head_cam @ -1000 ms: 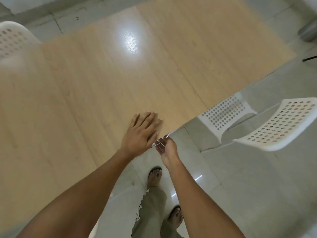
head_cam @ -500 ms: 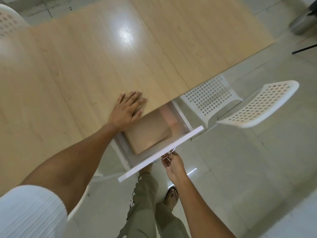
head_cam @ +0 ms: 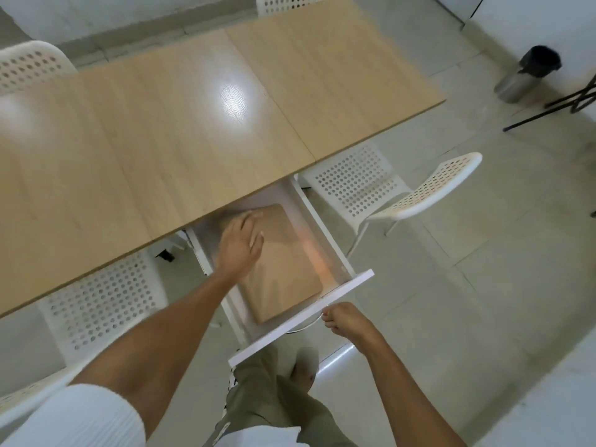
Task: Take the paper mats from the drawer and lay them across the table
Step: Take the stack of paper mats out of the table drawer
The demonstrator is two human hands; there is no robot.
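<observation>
A white drawer stands pulled far out from under the light wooden table. Inside it lies a stack of brown paper mats. My left hand reaches into the drawer with fingers spread and rests on the far left part of the mats; it is blurred. My right hand grips the metal handle under the drawer's white front, fingers curled round it.
White perforated chairs stand at the table: one right of the drawer, one left of it, others at the far side. A grey bin stands on the tiled floor at the upper right. My legs are below the drawer.
The drawer has come much further out. My left hand left the table edge and went down onto the mats in the drawer. My right hand stayed on the handle.
</observation>
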